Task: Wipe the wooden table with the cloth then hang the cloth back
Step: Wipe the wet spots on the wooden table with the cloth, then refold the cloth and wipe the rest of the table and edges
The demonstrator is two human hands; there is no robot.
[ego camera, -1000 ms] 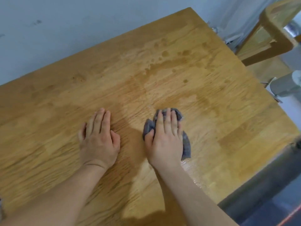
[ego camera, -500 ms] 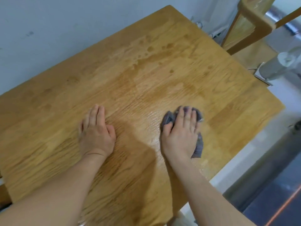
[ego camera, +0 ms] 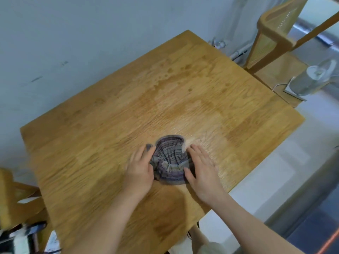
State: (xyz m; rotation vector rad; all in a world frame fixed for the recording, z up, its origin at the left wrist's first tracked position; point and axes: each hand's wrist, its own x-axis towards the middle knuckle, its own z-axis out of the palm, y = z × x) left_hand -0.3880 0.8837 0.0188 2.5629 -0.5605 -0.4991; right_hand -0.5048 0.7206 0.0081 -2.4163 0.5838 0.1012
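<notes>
A crumpled grey-purple striped cloth point(ego camera: 169, 158) lies on the wooden table point(ego camera: 102, 136), a little right of its middle and toward the near edge. My left hand point(ego camera: 140, 169) presses against the cloth's left side, with a corner of the cloth poking out above its fingers. My right hand point(ego camera: 201, 167) lies flat against the cloth's right side, its thumb on the cloth's lower edge. The cloth is bunched between the two hands. Damp patches and droplets darken the table's far part point(ego camera: 170, 76).
A pale wall point(ego camera: 91, 43) runs along the table's far-left side. A wooden chair point(ego camera: 271, 35) stands beyond the far right corner, with a metal canister point(ego camera: 310, 79) beside it. Another wooden piece point(ego camera: 16, 197) and clutter sit at lower left. Pale floor lies to the right.
My left hand has moved right from the bare table onto the cloth's left side. My right hand has slid off the top of the cloth to its right side. The view has pulled back.
</notes>
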